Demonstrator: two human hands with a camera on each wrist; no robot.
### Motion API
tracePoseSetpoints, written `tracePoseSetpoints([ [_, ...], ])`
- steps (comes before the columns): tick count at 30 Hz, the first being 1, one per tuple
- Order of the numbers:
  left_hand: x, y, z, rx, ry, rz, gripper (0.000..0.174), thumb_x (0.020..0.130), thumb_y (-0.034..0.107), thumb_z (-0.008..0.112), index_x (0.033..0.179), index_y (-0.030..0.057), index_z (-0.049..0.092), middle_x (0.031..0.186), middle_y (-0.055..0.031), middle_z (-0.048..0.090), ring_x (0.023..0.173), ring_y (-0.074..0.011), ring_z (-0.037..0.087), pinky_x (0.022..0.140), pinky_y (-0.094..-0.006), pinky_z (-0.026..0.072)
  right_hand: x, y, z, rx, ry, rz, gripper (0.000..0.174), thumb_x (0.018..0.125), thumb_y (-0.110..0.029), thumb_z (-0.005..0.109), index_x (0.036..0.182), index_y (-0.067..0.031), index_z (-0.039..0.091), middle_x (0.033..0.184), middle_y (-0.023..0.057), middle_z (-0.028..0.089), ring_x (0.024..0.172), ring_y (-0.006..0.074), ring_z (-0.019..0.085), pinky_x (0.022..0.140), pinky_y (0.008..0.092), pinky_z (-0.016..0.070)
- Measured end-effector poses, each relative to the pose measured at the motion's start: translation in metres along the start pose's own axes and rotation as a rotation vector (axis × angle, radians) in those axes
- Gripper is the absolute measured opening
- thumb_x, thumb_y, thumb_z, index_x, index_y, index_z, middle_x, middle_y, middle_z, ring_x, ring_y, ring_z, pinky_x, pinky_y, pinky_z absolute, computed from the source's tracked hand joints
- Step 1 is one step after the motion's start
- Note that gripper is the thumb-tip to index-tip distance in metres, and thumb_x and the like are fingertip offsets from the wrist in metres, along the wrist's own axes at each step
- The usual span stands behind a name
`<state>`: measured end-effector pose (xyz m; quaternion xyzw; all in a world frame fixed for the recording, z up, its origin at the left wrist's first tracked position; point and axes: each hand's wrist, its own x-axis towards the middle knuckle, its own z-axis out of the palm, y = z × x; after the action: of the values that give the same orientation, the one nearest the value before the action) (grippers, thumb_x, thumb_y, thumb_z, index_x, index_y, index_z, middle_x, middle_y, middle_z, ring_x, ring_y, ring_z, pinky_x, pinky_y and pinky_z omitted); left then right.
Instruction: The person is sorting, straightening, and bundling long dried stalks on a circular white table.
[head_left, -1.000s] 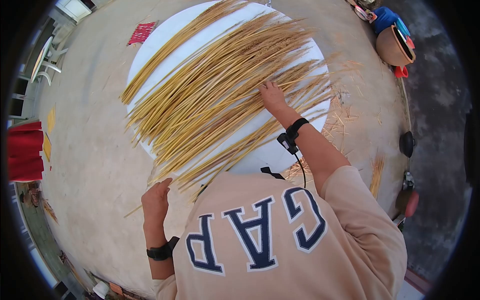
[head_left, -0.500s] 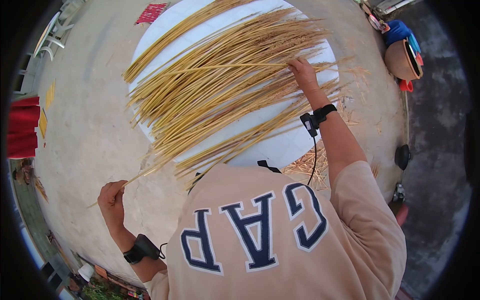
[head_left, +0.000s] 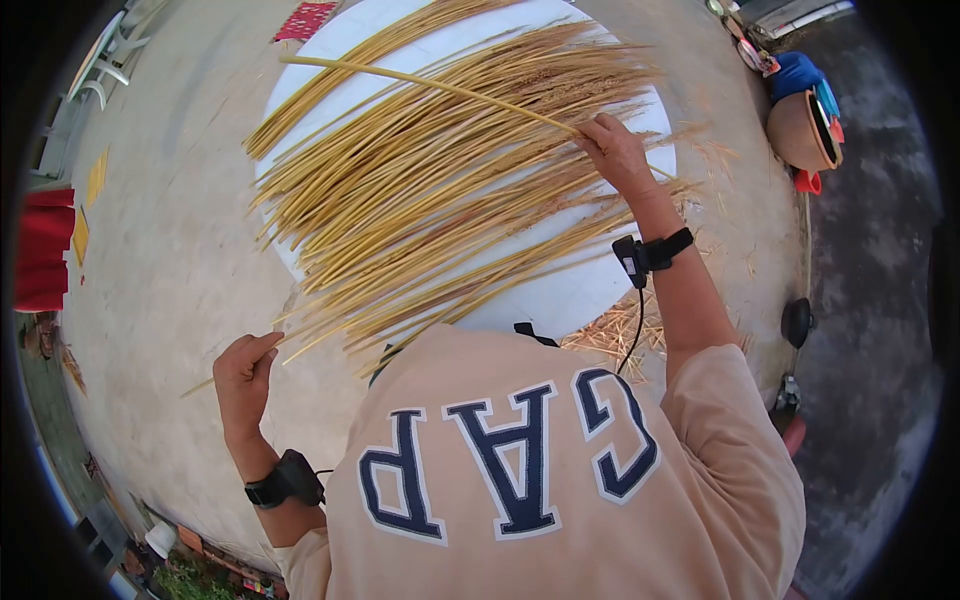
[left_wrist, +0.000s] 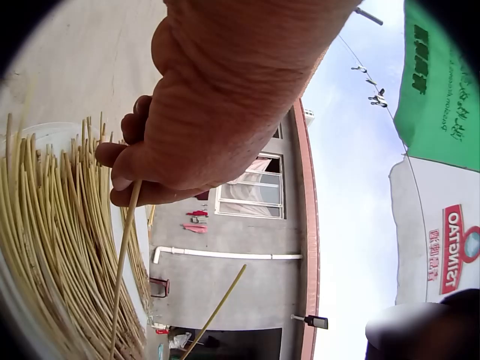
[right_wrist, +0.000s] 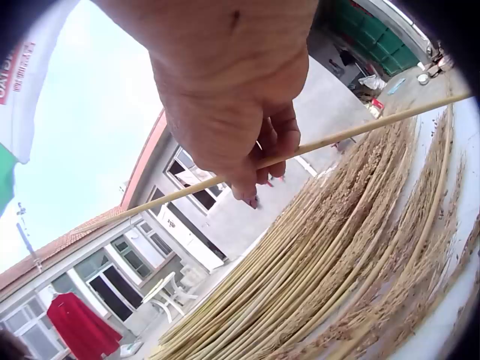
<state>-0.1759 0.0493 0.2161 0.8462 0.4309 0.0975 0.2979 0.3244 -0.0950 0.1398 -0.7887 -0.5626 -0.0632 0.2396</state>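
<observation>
Long yellow dried stalks (head_left: 370, 190) with feathery brown heads lie across a round white table (head_left: 560, 300). My right hand (head_left: 615, 155) pinches one single stalk (head_left: 420, 76) near its head end. That stalk slants over the spread, its thick end pointing to the upper left. In the right wrist view the same stalk (right_wrist: 360, 129) passes between thumb and curled fingers. My left hand (head_left: 248, 370) is off the table's near left edge and pinches a thin stalk (left_wrist: 124, 255) between thumb and fingers. A short end of it sticks out beyond the hand, lower left.
A separate bundle of stalks (head_left: 340, 75) lies along the table's far side. Broken straw (head_left: 620, 335) litters the floor by the near right edge. Farther right stand a clay pot (head_left: 800, 130) and a blue container (head_left: 795, 75). A red cloth (head_left: 42, 250) hangs at left.
My right hand has risen off the spread with a stalk, whose thick end has swung away to the upper left. My left hand moved out left, then slightly back, pinching a stalk.
</observation>
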Motion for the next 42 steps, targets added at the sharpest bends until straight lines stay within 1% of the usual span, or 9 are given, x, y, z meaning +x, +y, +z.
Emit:
tracePoseSetpoints([
  [5, 0.009, 0.008, 0.014, -0.173, 0.049, 0.004, 0.022, 0.070, -0.006, 0.060, 0.090, 0.0030, 0.064, 0.060, -0.0084, 0.048, 0.053, -0.0182, 0.042, 0.051, -0.0269, 0.0350, -0.021, -0.046, 0.008, 0.019, -0.421, -0.292, 0.007, 0.075, -0.012, 0.058, 0.082, -0.0117, 0.060, 0.074, 0.0068, 0.051, 0.077, 0.0250, 0.056, 0.063, 0.0372, 0.0467],
  [9, 0.006, 0.008, -0.002, -0.035, -0.005, -0.013, 0.021, 0.068, -0.008, 0.060, 0.086, 0.0011, 0.064, 0.060, -0.0074, 0.049, 0.053, -0.0152, 0.042, 0.052, -0.0251, 0.0349, -0.028, -0.034, 0.023, -0.070, -0.334, -0.358, 0.010, 0.072, -0.012, 0.059, 0.082, -0.0129, 0.060, 0.074, 0.0067, 0.051, 0.076, 0.0245, 0.054, 0.063, 0.0360, 0.0463],
  [11, -0.003, 0.000, -0.021, 0.002, -0.023, -0.049, 0.019, 0.067, -0.009, 0.060, 0.084, -0.0001, 0.064, 0.060, -0.0067, 0.050, 0.053, -0.0135, 0.042, 0.052, -0.0243, 0.0349, -0.022, -0.033, 0.017, -0.112, -0.121, -0.283, 0.014, 0.070, -0.011, 0.059, 0.084, -0.0127, 0.059, 0.075, 0.0071, 0.050, 0.076, 0.0248, 0.053, 0.064, 0.0352, 0.0457],
  [19, -0.080, -0.105, -0.088, -0.480, -0.051, -0.500, 0.017, 0.059, -0.009, 0.061, 0.073, -0.0016, 0.065, 0.064, -0.0060, 0.058, 0.058, -0.0127, 0.054, 0.053, -0.0229, 0.0392, -0.019, -0.012, 0.031, -0.140, -0.127, -0.225, 0.014, 0.074, -0.013, 0.061, 0.087, -0.0110, 0.058, 0.076, 0.0072, 0.050, 0.078, 0.0260, 0.053, 0.065, 0.0359, 0.0455],
  [22, -0.124, -0.159, -0.079, -0.933, 0.214, -0.362, 0.014, 0.070, -0.003, 0.063, 0.083, -0.0003, 0.065, 0.070, -0.0085, 0.061, 0.057, -0.0129, 0.053, 0.049, -0.0198, 0.0368, -0.032, -0.019, 0.049, -0.128, -0.171, -0.228, 0.015, 0.072, -0.010, 0.059, 0.087, -0.0102, 0.058, 0.076, 0.0073, 0.050, 0.078, 0.0255, 0.053, 0.063, 0.0356, 0.0459],
  [26, -0.129, -0.170, -0.049, -1.206, 0.482, -0.243, 0.014, 0.079, 0.002, 0.060, 0.093, 0.0028, 0.064, 0.073, -0.0088, 0.062, 0.053, -0.0099, 0.041, 0.051, -0.0196, 0.0339, -0.065, -0.071, 0.071, -0.062, -0.384, -0.475, 0.017, 0.068, -0.007, 0.055, 0.085, -0.0085, 0.058, 0.076, 0.0069, 0.053, 0.077, 0.0233, 0.054, 0.063, 0.0339, 0.0475],
  [29, -0.110, -0.154, -0.025, -1.262, 0.533, -0.250, 0.015, 0.079, 0.002, 0.060, 0.093, 0.0029, 0.064, 0.074, -0.0087, 0.062, 0.054, -0.0098, 0.041, 0.052, -0.0195, 0.0332, -0.092, -0.102, 0.094, -0.054, -0.482, -0.609, 0.014, 0.069, -0.010, 0.056, 0.083, -0.0073, 0.057, 0.076, 0.0064, 0.053, 0.078, 0.0226, 0.055, 0.061, 0.0322, 0.0472],
  [34, -0.091, -0.131, -0.003, -1.241, 0.471, -0.305, 0.015, 0.079, 0.002, 0.060, 0.093, 0.0028, 0.064, 0.075, -0.0097, 0.062, 0.055, -0.0104, 0.042, 0.052, -0.0197, 0.0329, -0.115, -0.129, 0.096, 0.043, -0.652, -0.528, 0.020, 0.068, -0.013, 0.058, 0.087, -0.0065, 0.054, 0.086, 0.0078, 0.051, 0.086, 0.0224, 0.051, 0.067, 0.0330, 0.0448],
  [42, -0.082, -0.127, 0.032, -1.304, 0.387, -0.409, 0.016, 0.078, 0.001, 0.060, 0.093, 0.0011, 0.063, 0.075, -0.0110, 0.062, 0.055, -0.0100, 0.042, 0.052, -0.0190, 0.0329, -0.132, -0.108, 0.103, -0.005, -0.531, -0.520, 0.016, 0.068, -0.012, 0.055, 0.083, -0.0089, 0.054, 0.083, 0.0069, 0.048, 0.083, 0.0225, 0.049, 0.065, 0.0323, 0.0420],
])
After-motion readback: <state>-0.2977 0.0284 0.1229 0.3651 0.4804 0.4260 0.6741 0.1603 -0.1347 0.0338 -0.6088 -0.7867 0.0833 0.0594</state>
